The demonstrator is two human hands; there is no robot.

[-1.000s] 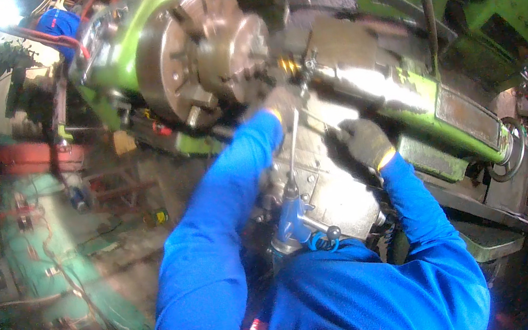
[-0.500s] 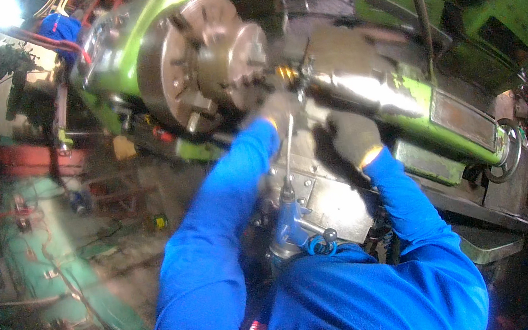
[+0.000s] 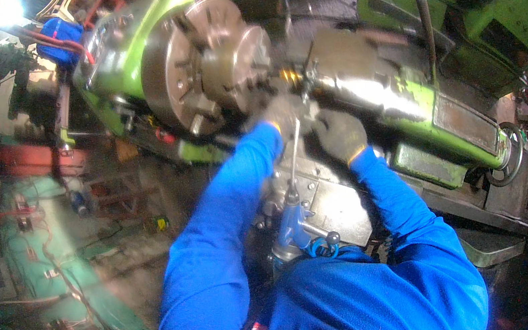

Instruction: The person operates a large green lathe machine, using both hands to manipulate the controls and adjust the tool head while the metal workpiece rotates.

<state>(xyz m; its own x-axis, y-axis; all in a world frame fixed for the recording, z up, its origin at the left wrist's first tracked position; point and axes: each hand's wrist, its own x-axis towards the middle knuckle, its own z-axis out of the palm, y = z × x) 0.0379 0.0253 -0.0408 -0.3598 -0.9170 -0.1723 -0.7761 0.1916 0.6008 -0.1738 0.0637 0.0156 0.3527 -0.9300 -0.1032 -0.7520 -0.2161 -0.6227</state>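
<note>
I am at a green lathe, both hands in grey work gloves. My left hand is reaching in between the round metal workpiece in the chuck and the carriage. Its fingers are blurred and partly hidden. My right hand is just right of it, fingers curled inward, thumb side toward a small pale metal part. What it grips cannot be made out. Between my forearms a thin metal rod rises from a blue-bodied fitting, over the carriage's bare metal plate.
The tailstock, with a shiny quill and a handwheel, lies to the right. Something yellow and coiled sits beyond my hands. A ball-ended lever is close to my body. Cables cross the green floor at left.
My right hand has moved left and slightly up, closer to my left hand, and its fingers have curled in. My left hand has shifted only slightly.
</note>
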